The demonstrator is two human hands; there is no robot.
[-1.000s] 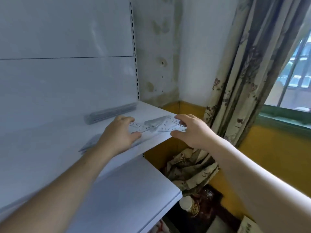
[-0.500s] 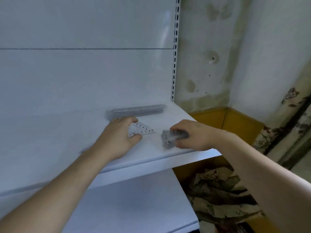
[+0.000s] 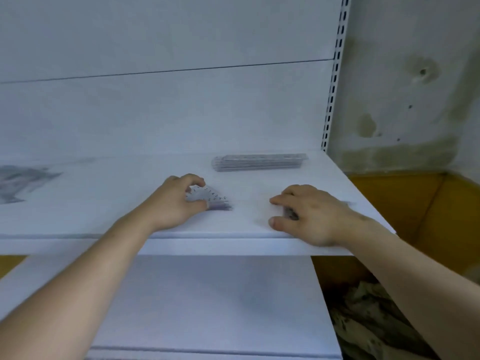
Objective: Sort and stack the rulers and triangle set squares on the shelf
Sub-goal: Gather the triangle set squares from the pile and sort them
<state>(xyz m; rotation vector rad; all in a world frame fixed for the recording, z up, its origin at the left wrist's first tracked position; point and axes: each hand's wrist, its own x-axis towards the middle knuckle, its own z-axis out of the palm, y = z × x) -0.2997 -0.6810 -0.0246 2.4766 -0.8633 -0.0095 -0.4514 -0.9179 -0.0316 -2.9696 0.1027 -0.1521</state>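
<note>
– Two stacks are forming on the shelf [image 3: 104, 216]; status?
– Approx. halfway, est. Rulers [image 3: 259, 161] are lying stacked at the back. Left hand [image 3: 176, 203] is pinching the set squares [image 3: 211, 198], evening the pile; right hand [image 3: 311, 216] is curling round a grey piece [image 3: 290, 214], prob. another set square, apart from the pile. Blurred items [image 3: 20, 183] far left are prob. awaiting sorting.

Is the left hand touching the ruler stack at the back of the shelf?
Apart. The head view shows bare shelf between the left hand and the ruler stack; the hand pinches the triangle set squares instead.
</note>
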